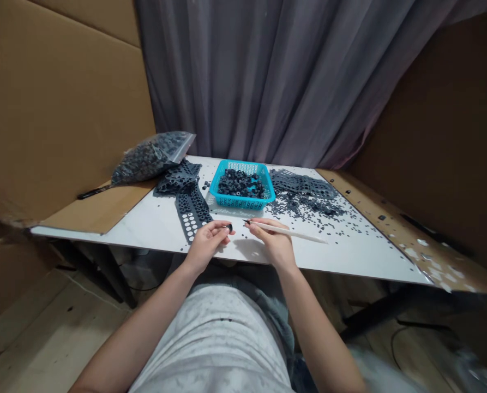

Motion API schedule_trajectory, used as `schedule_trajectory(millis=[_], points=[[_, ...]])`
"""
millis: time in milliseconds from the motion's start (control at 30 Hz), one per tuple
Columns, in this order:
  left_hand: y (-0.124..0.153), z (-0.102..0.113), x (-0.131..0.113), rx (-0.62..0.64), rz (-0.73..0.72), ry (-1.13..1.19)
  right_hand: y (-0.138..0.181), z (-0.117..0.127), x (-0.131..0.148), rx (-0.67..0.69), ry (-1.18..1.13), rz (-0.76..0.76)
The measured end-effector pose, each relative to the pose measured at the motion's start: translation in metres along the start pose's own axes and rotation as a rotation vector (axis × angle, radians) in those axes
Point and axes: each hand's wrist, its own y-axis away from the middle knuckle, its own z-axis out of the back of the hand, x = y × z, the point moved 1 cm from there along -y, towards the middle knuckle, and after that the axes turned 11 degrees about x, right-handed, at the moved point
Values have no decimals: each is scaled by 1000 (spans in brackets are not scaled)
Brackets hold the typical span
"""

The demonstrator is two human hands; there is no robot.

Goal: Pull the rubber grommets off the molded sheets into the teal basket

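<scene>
Between the thumb and fingers of my left hand (210, 240) is a small black ring-like piece (229, 227). My right hand (278, 240) grips a slim white pen-shaped tool (300, 234); its dark tip points left at the black piece, with a gap between them. Just beyond my hands stands a turquoise plastic basket (242, 204), holding many small black pieces (239, 184). Beside my left hand lies a dark perforated sheet (192, 202), its near part showing rows of white round spots through the holes.
A zip bag (151, 155) full of dark pieces rests at the left on cardboard (104, 215). More perforated sheets (302, 183) and many dark scraps (308, 206) cover the right of the white table (349, 259). A grey curtain (243, 82) hangs behind; cardboard walls flank the table.
</scene>
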Motion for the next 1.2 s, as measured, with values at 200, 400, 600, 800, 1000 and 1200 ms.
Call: schedule_trajectory(millis=[200,400,600,800,1000,1200], points=[[0,0,1,-1,-8,-1,3,-28,-18,57,-370,43],[0,0,1,-7,-27,-14,3,-37,-23,131,-438,51],[0,-1,-1,-3,-32,-27,7,-39,-21,76,-317,82],[0,-1,-1,-4,-42,-30,9,-40,-21,50,-241,129],[0,0,0,-9,-42,-34,11,-40,-20,71,-272,134],[0,0,0,-10,-34,-43,12,-40,-20,52,-235,164]])
